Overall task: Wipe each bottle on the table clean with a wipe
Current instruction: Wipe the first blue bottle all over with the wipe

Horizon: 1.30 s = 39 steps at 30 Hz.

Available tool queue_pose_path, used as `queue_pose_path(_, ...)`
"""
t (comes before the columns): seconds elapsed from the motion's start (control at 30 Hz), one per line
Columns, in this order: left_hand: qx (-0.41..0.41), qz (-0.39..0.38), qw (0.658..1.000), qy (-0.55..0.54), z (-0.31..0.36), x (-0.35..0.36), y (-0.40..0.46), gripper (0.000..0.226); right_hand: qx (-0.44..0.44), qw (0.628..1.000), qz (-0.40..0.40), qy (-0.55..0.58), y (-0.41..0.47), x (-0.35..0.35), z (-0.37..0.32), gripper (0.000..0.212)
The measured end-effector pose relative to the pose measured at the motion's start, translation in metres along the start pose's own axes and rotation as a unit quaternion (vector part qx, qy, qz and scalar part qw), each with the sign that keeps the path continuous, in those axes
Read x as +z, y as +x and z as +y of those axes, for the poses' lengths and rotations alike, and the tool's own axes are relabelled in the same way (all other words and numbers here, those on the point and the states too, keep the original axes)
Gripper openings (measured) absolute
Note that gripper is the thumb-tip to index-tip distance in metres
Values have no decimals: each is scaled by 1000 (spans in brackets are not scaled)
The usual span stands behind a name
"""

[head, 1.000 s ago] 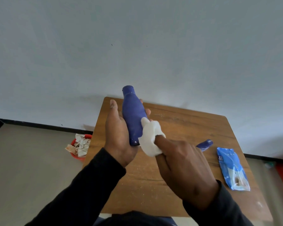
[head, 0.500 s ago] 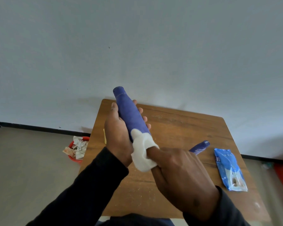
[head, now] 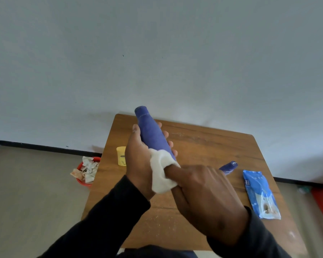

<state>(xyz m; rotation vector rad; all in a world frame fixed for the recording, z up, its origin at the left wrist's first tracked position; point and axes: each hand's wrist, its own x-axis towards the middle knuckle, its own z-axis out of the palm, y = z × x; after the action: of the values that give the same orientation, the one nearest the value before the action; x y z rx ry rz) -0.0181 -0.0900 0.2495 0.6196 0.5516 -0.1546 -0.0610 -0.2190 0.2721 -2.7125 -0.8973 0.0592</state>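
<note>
The blue bottle (head: 153,135) is held above the wooden table (head: 209,149), tilted with its narrow capped end pointing up and away toward the wall. Its surface is matte; the body tapers from a wide lower section to a slim neck. The left hand (head: 138,161) grips the body, thumb on the near side, fingertips (head: 165,135) curled round the far side. The right hand (head: 203,190) clutches a crumpled white wipe (head: 160,172) and presses it against the lower part of the bottle.

A second blue bottle (head: 228,167) lies on its side on the tabletop just beyond the right hand, near a blue wipe packet (head: 259,194) of glossy film lying flat by the right edge. A yellow tub (head: 121,155) stands by the left edge. The centre and far half of the tabletop are bare, grained and lightly dusted. On the floor beside the left edge sits a red bin (head: 87,173) filled with used wipes.
</note>
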Motion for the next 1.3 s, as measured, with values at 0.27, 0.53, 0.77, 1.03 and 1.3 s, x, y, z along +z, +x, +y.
queue_pose_path(0.27, 75, -111, 981, 138, -38, -8, -13, 52, 58, 994, 78, -52, 53, -22, 33, 30)
queue_pose_path(0.53, 36, -66, 995, 59, -5, -14, -4, 56, -12, 999, 20, -37, 19, 0, 3, 28)
queue_pose_path(0.77, 76, -69, 990, 93, -6, -17, -3, 49, 7, 999, 31, -37, 5, -2, 10, 18)
queue_pose_path(1.03, 123, -205, 941, 238, -23, -19, -11, 54, 76, 988, 129, -28, 23, -20, 50, 11)
queue_pose_path(1.3, 275, -218, 862, 365, -24, -22, -1, 31, 73, 916, 260, 297, 11, -22, 31, 23)
